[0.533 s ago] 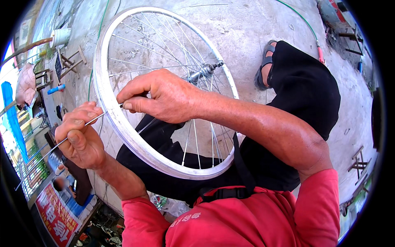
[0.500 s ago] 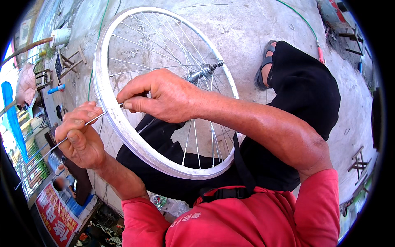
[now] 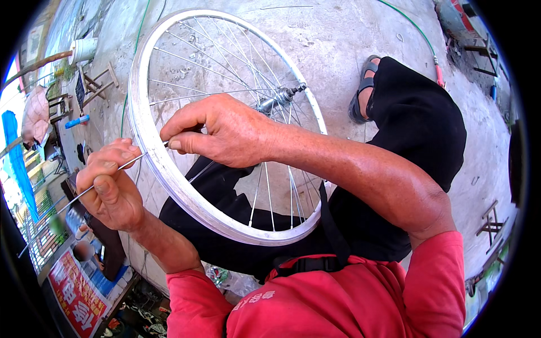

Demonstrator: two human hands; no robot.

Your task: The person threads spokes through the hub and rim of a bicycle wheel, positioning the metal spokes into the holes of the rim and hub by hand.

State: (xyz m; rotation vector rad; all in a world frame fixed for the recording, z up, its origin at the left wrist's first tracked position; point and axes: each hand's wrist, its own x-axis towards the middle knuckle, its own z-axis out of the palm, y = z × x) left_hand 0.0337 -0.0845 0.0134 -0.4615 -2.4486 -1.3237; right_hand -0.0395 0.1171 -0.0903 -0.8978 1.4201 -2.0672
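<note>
A silver bicycle wheel rim (image 3: 138, 84) leans across my lap, its spokes running to a metal hub (image 3: 275, 102) at the far side. To the left of the rim, my left hand (image 3: 112, 188) is closed around a long thin metal rod (image 3: 132, 161). One end of this rod meets the rim's outer face; the other sticks out to the lower left. Inside the rim, my right hand (image 3: 225, 132) is closed in a pinch between thumb and forefinger. A small dark tip shows at those fingertips, opposite the rod; the rest is hidden by the fingers.
A thin rod (image 3: 286, 7) lies on the concrete floor beyond the wheel. A green hose (image 3: 417, 34) ends in a red fitting at the right. Small wooden stools (image 3: 97, 85) and a white bucket (image 3: 83, 50) stand at the left. A red printed sign (image 3: 76, 290) is at lower left.
The outer end of the rod has shifted very slightly to the left. Both hands and the wheel stay almost in place.
</note>
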